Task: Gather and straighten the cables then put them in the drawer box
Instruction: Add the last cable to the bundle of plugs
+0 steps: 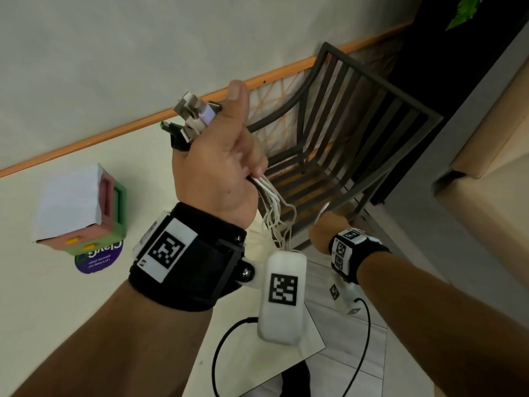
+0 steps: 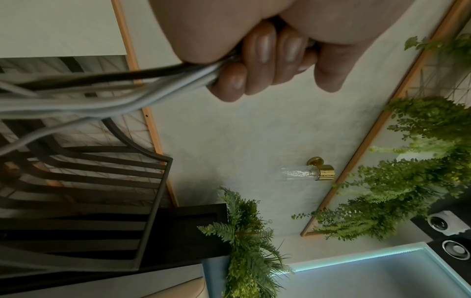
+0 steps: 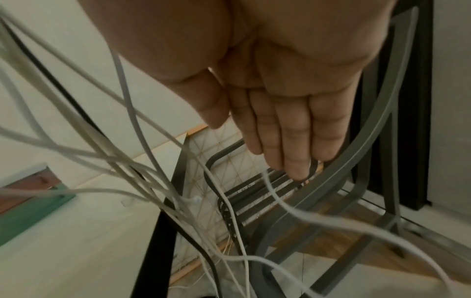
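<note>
My left hand (image 1: 217,156) is raised above the table's far right corner and grips a bundle of cables (image 1: 274,213), mostly white with one black. Their USB plugs (image 1: 194,116) stick out above my fist. In the left wrist view my fingers (image 2: 267,60) curl round the cables (image 2: 102,94). The loose ends hang down past the table's edge. My right hand (image 1: 323,233) is lower and to the right, fingers straight and together (image 3: 280,131), beside the hanging strands (image 3: 142,167). The pink and green drawer box (image 1: 83,207) with a white top stands on the table at the left.
The cream table (image 1: 71,325) ends at a corner near my left wrist. A grey metal chair (image 1: 357,124) with a slatted back stands just beyond it, under the hanging cables. A purple round sticker (image 1: 98,256) lies by the box. The floor is tiled.
</note>
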`<state>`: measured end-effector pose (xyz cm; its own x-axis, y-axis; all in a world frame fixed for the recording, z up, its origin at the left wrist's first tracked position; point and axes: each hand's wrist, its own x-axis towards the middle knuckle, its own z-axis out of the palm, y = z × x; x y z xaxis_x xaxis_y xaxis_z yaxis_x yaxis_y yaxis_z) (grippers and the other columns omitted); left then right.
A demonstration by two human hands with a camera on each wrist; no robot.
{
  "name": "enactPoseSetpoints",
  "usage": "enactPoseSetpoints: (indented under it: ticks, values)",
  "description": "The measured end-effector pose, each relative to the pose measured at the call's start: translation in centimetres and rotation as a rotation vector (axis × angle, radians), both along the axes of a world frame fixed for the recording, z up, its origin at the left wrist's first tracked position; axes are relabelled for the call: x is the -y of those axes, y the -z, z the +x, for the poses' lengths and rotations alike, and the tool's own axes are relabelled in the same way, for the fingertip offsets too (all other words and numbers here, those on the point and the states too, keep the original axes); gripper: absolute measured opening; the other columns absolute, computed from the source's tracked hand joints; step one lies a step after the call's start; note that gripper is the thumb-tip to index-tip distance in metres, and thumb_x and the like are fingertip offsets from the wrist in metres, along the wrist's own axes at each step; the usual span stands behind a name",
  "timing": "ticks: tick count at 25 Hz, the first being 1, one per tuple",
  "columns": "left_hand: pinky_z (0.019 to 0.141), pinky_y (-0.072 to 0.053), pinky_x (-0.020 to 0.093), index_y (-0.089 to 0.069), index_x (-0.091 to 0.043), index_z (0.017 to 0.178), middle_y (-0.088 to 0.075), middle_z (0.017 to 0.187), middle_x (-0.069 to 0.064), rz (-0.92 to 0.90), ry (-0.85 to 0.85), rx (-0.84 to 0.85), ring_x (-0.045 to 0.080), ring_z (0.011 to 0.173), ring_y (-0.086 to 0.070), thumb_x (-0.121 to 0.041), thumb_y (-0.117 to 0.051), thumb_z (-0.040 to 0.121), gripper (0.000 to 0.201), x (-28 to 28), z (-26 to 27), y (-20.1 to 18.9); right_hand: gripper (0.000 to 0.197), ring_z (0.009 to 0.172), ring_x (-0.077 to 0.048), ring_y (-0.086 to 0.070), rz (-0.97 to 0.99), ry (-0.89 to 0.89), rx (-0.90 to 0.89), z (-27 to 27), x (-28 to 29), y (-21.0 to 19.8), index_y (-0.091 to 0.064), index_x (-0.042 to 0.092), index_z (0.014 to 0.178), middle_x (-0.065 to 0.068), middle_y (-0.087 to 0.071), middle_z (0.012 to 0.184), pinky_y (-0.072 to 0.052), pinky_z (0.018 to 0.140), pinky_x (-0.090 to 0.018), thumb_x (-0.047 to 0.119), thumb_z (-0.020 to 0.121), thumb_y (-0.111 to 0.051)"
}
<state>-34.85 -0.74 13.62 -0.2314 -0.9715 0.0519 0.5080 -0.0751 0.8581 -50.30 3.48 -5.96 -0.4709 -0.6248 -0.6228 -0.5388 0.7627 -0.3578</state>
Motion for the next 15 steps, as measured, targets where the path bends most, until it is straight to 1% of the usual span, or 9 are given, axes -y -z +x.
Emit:
enactPoseSetpoints:
  ticks: [2, 4, 6, 7, 9, 11, 12, 13, 15]
  values:
    - [0.045, -0.027, 0.024, -0.036, -0.015, 0.057, -0.026, 0.041, -0.004, -0.016, 0.031, 0.016, 0.013, 0.033, -0.023, -0.026, -0.064, 0.092, 0.047, 0.0, 0.0, -0.1, 0.018, 0.085, -0.025, -0.067, -0.034, -0.054, 0.016, 0.1, 0.2, -1.1, -0.067, 0.008, 0.095, -0.009, -0.069, 0.099, -0.054, 0.066, -0.032, 0.020, 0.087, -0.058]
    - [0.044, -0.024, 0.024, -0.035, -0.015, 0.054, -0.026, 0.041, -0.004, -0.041, 0.084, 0.035, 0.014, 0.034, -0.020, -0.025, -0.064, 0.090, 0.047, 0.0, 0.1, -0.1, 0.020, 0.099, -0.018, -0.066, -0.308, -0.067, 0.196, -0.1, 0.7, -3.4, -0.069, 0.018, 0.098, 0.001, -0.069, 0.101, -0.057, 0.083, -0.035, 0.013, 0.079, -0.064]
    - [0.044, -0.022, 0.025, -0.036, -0.013, 0.054, -0.026, 0.040, -0.004, -0.086, 0.138, 0.063, 0.014, 0.034, -0.019, -0.022, -0.065, 0.089, 0.046, 0.1, 0.1, 0.1, 0.049, 0.113, -0.016, -0.060, -0.689, -0.198, 0.564, 0.1, 1.2, -7.6, -0.065, 0.019, 0.112, 0.003, -0.067, 0.113, -0.051, 0.097, -0.043, 0.008, 0.065, -0.067]
    - [0.044, -0.021, 0.024, -0.036, -0.011, 0.055, -0.027, 0.039, -0.005, -0.097, 0.161, 0.083, 0.014, 0.033, -0.019, -0.020, -0.066, 0.088, 0.046, 0.1, 0.0, 0.0, 0.056, 0.114, -0.018, -0.060, -0.807, -0.284, 0.795, 0.5, 1.5, -9.9, -0.063, 0.014, 0.114, 0.000, -0.067, 0.114, -0.049, 0.098, -0.043, 0.002, 0.060, -0.066]
    - [0.044, -0.021, 0.024, -0.034, -0.010, 0.055, -0.028, 0.038, -0.005, -0.096, 0.181, 0.117, 0.012, 0.032, -0.019, -0.017, -0.067, 0.086, 0.046, -0.1, 0.0, -0.2, 0.042, 0.091, -0.024, -0.065, -0.837, -0.432, 1.048, 2.4, 2.0, -13.2, -0.064, 0.008, 0.096, -0.004, -0.070, 0.092, -0.051, 0.084, -0.044, -0.010, 0.058, -0.064]
    - [0.044, -0.021, 0.022, -0.037, -0.014, 0.052, -0.028, 0.037, -0.006, -0.102, 0.173, 0.125, 0.011, 0.031, -0.020, -0.016, -0.068, 0.085, 0.046, 0.1, 0.6, -0.5, 0.021, 0.062, -0.030, -0.062, -0.816, -0.512, 0.895, 5.0, 2.5, -15.2, -0.065, 0.013, 0.071, -0.010, -0.064, 0.064, -0.053, 0.063, -0.044, -0.005, 0.061, -0.068]
    - [0.044, -0.020, 0.022, -0.040, -0.017, 0.050, -0.029, 0.037, -0.007, -0.107, 0.157, 0.139, 0.011, 0.031, -0.020, -0.015, -0.068, 0.086, 0.046, 0.4, 1.2, -0.8, 0.012, 0.056, -0.035, -0.060, -0.826, -0.540, 0.771, 6.0, 2.8, -15.1, -0.064, 0.012, 0.067, -0.016, -0.062, 0.060, -0.054, 0.058, -0.046, 0.002, 0.062, -0.069]
    - [0.044, -0.020, 0.022, -0.042, -0.019, 0.050, -0.029, 0.038, -0.007, -0.106, 0.137, 0.154, 0.010, 0.031, -0.021, -0.014, -0.068, 0.088, 0.047, 0.8, 1.8, -1.0, 0.011, 0.060, -0.038, -0.060, -0.828, -0.562, 0.727, 6.6, 3.0, -14.7, -0.063, 0.007, 0.071, -0.023, -0.061, 0.065, -0.054, 0.059, -0.051, 0.007, 0.062, -0.069]
    - [0.044, -0.021, 0.022, -0.046, -0.020, 0.051, -0.032, 0.040, -0.007, -0.105, 0.095, 0.209, 0.011, 0.032, -0.023, -0.012, -0.069, 0.090, 0.045, 1.7, 3.1, -0.6, 0.045, 0.080, -0.040, -0.060, -0.871, -0.498, 0.900, 7.1, 3.3, -14.8, -0.058, -0.003, 0.100, -0.034, -0.059, 0.089, -0.050, 0.074, -0.058, 0.007, 0.058, -0.069]
